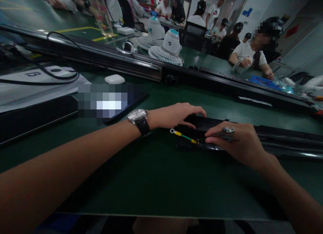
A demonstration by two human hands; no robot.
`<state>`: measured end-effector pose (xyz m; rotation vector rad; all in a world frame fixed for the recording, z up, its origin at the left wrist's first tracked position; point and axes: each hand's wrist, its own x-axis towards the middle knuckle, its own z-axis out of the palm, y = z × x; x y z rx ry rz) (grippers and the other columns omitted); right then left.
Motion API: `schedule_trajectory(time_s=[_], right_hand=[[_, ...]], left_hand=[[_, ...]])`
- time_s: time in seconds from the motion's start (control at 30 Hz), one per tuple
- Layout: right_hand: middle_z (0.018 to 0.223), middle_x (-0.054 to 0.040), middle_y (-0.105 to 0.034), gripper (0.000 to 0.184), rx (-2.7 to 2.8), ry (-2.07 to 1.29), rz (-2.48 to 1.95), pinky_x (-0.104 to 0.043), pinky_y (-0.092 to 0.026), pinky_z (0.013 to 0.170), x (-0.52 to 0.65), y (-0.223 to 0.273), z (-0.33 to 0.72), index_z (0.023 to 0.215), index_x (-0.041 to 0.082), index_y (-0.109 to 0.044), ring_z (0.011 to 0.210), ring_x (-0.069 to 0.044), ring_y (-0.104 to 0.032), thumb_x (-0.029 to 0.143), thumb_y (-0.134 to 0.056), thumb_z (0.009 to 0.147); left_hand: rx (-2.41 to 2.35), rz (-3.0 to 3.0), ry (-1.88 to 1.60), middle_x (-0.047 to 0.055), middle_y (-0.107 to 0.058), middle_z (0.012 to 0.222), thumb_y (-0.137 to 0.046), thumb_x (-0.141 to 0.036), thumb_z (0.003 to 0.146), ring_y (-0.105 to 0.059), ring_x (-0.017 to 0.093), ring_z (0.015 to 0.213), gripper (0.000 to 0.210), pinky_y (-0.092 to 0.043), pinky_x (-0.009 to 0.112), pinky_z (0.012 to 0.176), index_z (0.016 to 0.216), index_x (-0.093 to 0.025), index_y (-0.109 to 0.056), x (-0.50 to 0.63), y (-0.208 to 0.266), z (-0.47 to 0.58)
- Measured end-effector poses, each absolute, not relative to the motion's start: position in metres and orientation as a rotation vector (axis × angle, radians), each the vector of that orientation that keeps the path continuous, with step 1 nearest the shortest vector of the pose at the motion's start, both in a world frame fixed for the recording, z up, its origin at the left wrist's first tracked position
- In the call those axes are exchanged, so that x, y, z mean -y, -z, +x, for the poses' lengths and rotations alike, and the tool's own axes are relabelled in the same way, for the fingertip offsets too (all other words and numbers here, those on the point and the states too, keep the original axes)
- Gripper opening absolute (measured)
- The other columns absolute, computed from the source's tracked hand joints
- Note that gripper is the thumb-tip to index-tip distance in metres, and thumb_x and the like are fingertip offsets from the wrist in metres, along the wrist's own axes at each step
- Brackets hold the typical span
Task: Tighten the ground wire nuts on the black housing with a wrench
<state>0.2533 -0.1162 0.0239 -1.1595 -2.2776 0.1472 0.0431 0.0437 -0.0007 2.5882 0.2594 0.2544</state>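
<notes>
A long black channel-shaped bar (285,141) lies on the green table, running off to the right. At its left end, my left hand (180,114) reaches over it, thumb and fingers apart and stretched out; a watch is on that wrist. A short green wire (186,137) with yellow sleeves and a ring terminal at its free end sticks out from the bar's near side. Close beside the wire's inner end, my right hand (237,138) is closed in a pinch, a ring on one finger. What sits between those fingertips is too dark to make out.
A tablet-like device (126,107) with a blurred screen, a white earbud case (114,79) and a dark flat panel (37,116) lie to the left. Beyond are a long black rail (227,82) and white fans (166,50). Other people sit across the table.
</notes>
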Motion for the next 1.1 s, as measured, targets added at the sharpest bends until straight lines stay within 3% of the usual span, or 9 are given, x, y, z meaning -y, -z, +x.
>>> schedule_trajectory(time_s=[0.1, 0.27, 0.5, 0.87, 1.1], right_hand=[[0.096, -0.0023, -0.081, 0.008, 2.348, -0.198, -1.008, -0.030, -0.056, 0.078, 0.118, -0.029, 0.260, 0.101, 0.022, -0.073, 0.086, -0.018, -0.075, 0.021, -0.075, 0.093], [0.084, -0.0012, -0.078, 0.003, 2.219, -0.001, -1.222, -0.028, -0.052, 0.066, 0.122, -0.035, 0.264, 0.094, 0.021, -0.073, 0.072, -0.015, -0.071, 0.022, -0.074, 0.092], [0.077, 0.0009, -0.075, 0.005, 2.247, 0.002, -1.334, -0.024, -0.046, 0.055, 0.120, -0.028, 0.266, 0.091, 0.020, -0.072, 0.058, -0.012, -0.065, 0.023, -0.069, 0.094], [0.078, 0.0026, -0.074, 0.007, 2.248, -0.208, -1.383, -0.023, -0.046, 0.059, 0.119, -0.023, 0.268, 0.097, 0.021, -0.072, 0.059, -0.011, -0.065, 0.021, -0.065, 0.096], [0.082, 0.0010, -0.076, 0.009, 2.258, -0.128, -1.355, -0.024, -0.049, 0.061, 0.122, -0.022, 0.268, 0.099, 0.021, -0.072, 0.062, -0.012, -0.066, 0.021, -0.063, 0.096]], left_hand=[[-0.269, 2.594, -0.242, 0.004, -0.064, 0.128, -0.065, -0.034, 0.096, -0.058, 0.023, 0.114, 0.045, -0.040, 0.033, 0.096, 0.139, -0.031, -0.052, -0.044, 0.000, 0.043], [-0.252, 2.591, -0.250, 0.004, -0.064, 0.126, -0.065, -0.035, 0.096, -0.058, 0.022, 0.113, 0.044, -0.040, 0.033, 0.095, 0.138, -0.031, -0.053, -0.043, -0.001, 0.043], [-0.253, 2.595, -0.257, 0.004, -0.065, 0.126, -0.066, -0.035, 0.095, -0.058, 0.022, 0.112, 0.044, -0.040, 0.032, 0.095, 0.137, -0.030, -0.053, -0.043, -0.001, 0.043], [-0.267, 2.595, -0.248, 0.004, -0.064, 0.126, -0.066, -0.035, 0.095, -0.058, 0.022, 0.113, 0.044, -0.040, 0.033, 0.095, 0.137, -0.031, -0.053, -0.043, -0.002, 0.043], [-0.265, 2.568, -0.249, 0.004, -0.064, 0.127, -0.067, -0.035, 0.095, -0.057, 0.022, 0.116, 0.044, -0.040, 0.034, 0.097, 0.137, -0.031, -0.054, -0.043, -0.002, 0.042]])
